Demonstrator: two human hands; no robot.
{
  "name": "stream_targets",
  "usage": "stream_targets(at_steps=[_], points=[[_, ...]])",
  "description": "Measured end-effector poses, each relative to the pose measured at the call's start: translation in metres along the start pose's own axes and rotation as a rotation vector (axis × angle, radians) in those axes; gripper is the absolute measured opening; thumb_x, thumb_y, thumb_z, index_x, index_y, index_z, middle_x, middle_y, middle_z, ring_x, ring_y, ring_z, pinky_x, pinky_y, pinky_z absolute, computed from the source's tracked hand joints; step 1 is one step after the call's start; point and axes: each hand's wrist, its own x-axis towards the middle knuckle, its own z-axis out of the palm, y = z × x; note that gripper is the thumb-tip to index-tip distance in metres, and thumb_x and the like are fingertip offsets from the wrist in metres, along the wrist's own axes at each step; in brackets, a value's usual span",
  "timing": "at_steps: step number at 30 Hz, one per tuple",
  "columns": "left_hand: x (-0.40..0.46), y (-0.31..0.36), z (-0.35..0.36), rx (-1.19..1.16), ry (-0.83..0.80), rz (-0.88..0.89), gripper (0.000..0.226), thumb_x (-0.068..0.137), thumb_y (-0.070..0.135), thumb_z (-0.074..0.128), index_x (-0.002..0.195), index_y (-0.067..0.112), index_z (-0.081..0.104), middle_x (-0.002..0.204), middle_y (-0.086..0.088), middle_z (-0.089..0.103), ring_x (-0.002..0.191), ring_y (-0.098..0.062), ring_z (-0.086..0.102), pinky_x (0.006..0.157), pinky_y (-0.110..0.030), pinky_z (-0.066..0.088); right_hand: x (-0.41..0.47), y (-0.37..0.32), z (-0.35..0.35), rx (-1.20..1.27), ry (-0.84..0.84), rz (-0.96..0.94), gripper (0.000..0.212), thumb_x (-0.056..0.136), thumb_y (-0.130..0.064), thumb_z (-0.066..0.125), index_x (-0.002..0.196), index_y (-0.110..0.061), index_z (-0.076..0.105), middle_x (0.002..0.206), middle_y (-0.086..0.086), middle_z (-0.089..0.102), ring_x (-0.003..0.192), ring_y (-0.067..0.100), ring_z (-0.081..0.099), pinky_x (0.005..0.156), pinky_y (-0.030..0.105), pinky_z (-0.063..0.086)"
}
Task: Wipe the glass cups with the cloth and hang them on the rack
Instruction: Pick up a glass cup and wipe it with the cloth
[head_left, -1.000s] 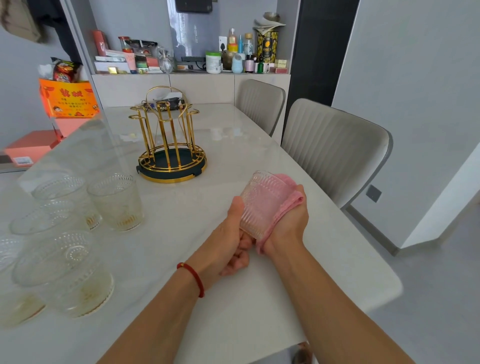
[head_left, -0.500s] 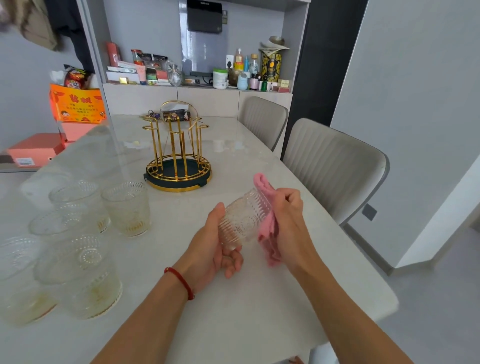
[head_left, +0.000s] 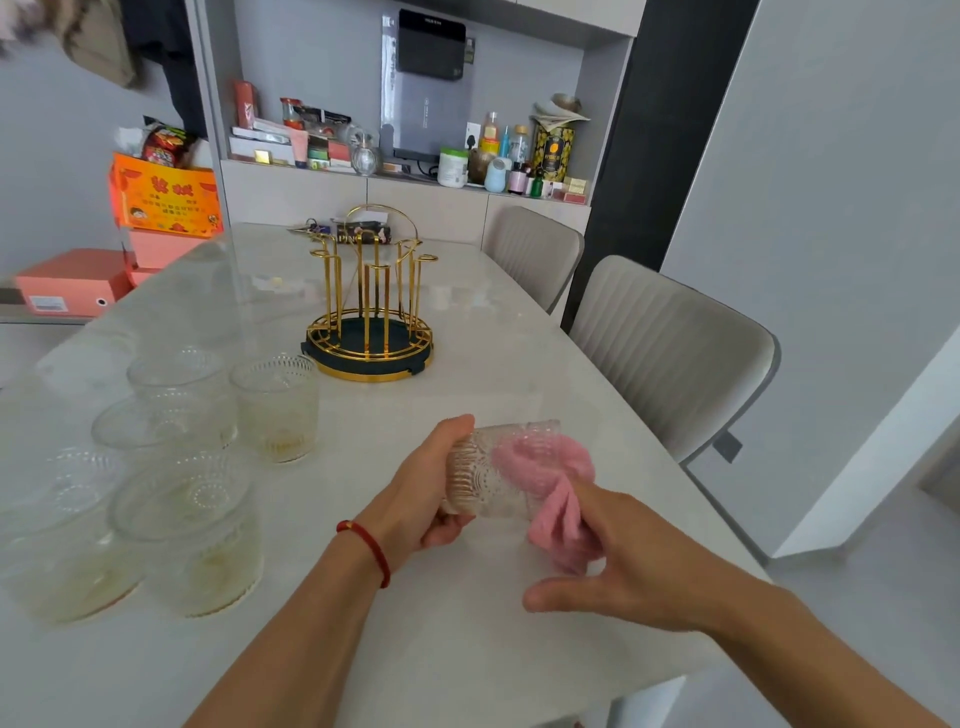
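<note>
The marble table (head_left: 467, 649) is stretching away under both hands, and well beyond them, up and to the left of the held cup, the gold rack (head_left: 370, 312) is standing with nothing hanging on its pegs. Off to the left of the left hand (head_left: 426, 499), a cluster of unwiped glass cups (head_left: 182, 467) is waiting (some seem to have a yellowish residue at the bottom). Between the hands, the cup in hand (head_left: 498, 473) is lying on its side, its base gripped by the left hand, its mouth facing the right hand (head_left: 618, 566). What is changing: a second ago the pink cloth (head_left: 556, 488) was wrapping the outside of the cup; now it is being stuffed into the mouth, one end trailing out toward the right hand, whose index finger is pushing it in while the other fingers are spreading loose. Whether a hidden finger is pinching the cloth is hard to tell. The wiping is apparently moving from the outer wall to the inside, so hanging this first cup is probably coming soon.
</note>
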Motion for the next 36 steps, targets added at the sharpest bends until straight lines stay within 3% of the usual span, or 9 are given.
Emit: stream_targets(at_steps=[2, 5, 10, 12, 16, 22, 27, 32, 36], points=[[-0.001, -0.001, -0.001, 0.077, -0.046, -0.008, 0.052, 0.098, 0.061, 0.044, 0.077, 0.017, 0.062, 0.057, -0.002, 0.055, 0.041, -0.011, 0.043, 0.039, -0.016, 0.026, 0.002, 0.007, -0.002, -0.180, -0.100, 0.011, 0.049, 0.086, -0.051, 0.075, 0.104, -0.009, 0.060, 0.100, -0.022, 0.062, 0.093, -0.004, 0.057, 0.079, 0.015, 0.046], [0.000, -0.002, 0.000, 0.161, -0.064, -0.014, 0.051, 0.098, 0.060, 0.044, 0.074, 0.017, 0.059, 0.054, 0.000, 0.050, 0.038, -0.011, 0.038, 0.037, -0.017, 0.023, 0.002, 0.007, 0.006, -0.350, -0.142, -0.070, 0.061, 0.093, -0.060, 0.060, 0.147, -0.035, 0.045, 0.152, -0.026, 0.040, 0.131, -0.006, 0.039, 0.105, 0.022, 0.042], [0.001, -0.004, 0.006, 0.077, -0.020, 0.000, 0.036, 0.096, 0.053, 0.054, 0.090, 0.018, 0.058, 0.060, 0.000, 0.051, 0.037, -0.007, 0.044, 0.034, -0.014, 0.031, 0.011, -0.003, 0.012, -0.062, -0.211, -0.112, 0.060, 0.101, -0.047, 0.053, 0.156, -0.034, 0.030, 0.161, -0.019, 0.030, 0.146, 0.002, 0.030, 0.117, 0.033, 0.035], [0.001, -0.005, 0.009, 0.002, -0.011, 0.044, 0.033, 0.096, 0.051, 0.054, 0.095, 0.018, 0.059, 0.068, -0.004, 0.052, 0.039, -0.007, 0.046, 0.034, -0.013, 0.032, 0.011, -0.006, 0.011, 0.120, -0.193, -0.121, 0.054, 0.103, -0.037, 0.051, 0.154, -0.026, 0.037, 0.152, -0.024, 0.039, 0.132, -0.002, 0.046, 0.108, 0.027, 0.043], [-0.001, -0.007, 0.013, -0.062, -0.030, 0.135, 0.030, 0.099, 0.044, 0.051, 0.095, 0.015, 0.061, 0.073, -0.007, 0.053, 0.041, -0.008, 0.051, 0.036, -0.012, 0.033, 0.005, -0.024, 0.015, 0.363, -0.071, -0.036, 0.048, 0.100, -0.044, 0.050, 0.144, -0.024, 0.052, 0.122, -0.018, 0.060, 0.066, 0.004, 0.055, 0.052, 0.035, 0.058], [-0.007, -0.002, 0.015, -0.126, -0.141, 0.367, 0.035, 0.094, 0.039, 0.050, 0.083, 0.006, 0.056, 0.071, -0.014, 0.048, 0.057, -0.021, 0.055, 0.049, -0.021, 0.044, -0.001, -0.033, 0.009, 0.392, -0.064, 0.074, 0.102, 0.083, -0.084, 0.031, 0.113, 0.008, 0.062, 0.053, -0.004, 0.058, 0.045, 0.006, 0.058, 0.053, 0.007, 0.045], [-0.010, -0.005, 0.016, -0.004, -0.123, 0.664, 0.054, 0.087, 0.052, 0.048, 0.086, -0.002, 0.052, 0.073, -0.029, 0.041, 0.068, -0.033, 0.042, 0.051, -0.052, 0.033, -0.008, -0.043, 0.004, 0.709, -0.100, 0.273, 0.079, 0.091, -0.063, 0.033, 0.095, 0.009, 0.064, 0.059, 0.032, 0.055, 0.042, 0.009, 0.050, 0.049, 0.022, 0.041], [-0.004, -0.014, 0.006, 0.324, -0.029, 0.965, 0.044, 0.098, 0.042, 0.033, 0.094, 0.007, 0.059, 0.071, -0.017, 0.051, 0.057, -0.037, 0.047, 0.050, -0.045, 0.037, -0.013, -0.051, 0.001, 1.112, -0.060, 0.457, 0.072, 0.084, -0.070, 0.034, 0.083, -0.003, 0.060, 0.038, 0.004, 0.049, 0.031, 0.011, 0.038, 0.039, 0.021, 0.030], [-0.004, -0.009, 0.006, 0.263, -0.137, 0.702, 0.049, 0.084, 0.054, 0.042, 0.098, 0.012, 0.061, 0.066, -0.007, 0.048, 0.046, -0.014, 0.038, 0.043, -0.023, 0.028, -0.011, -0.039, -0.002, 0.575, -0.045, 0.276, 0.070, 0.091, -0.073, 0.037, 0.087, -0.015, 0.075, 0.055, 0.000, 0.069, 0.043, 0.005, 0.056, 0.042, 0.022, 0.047]])
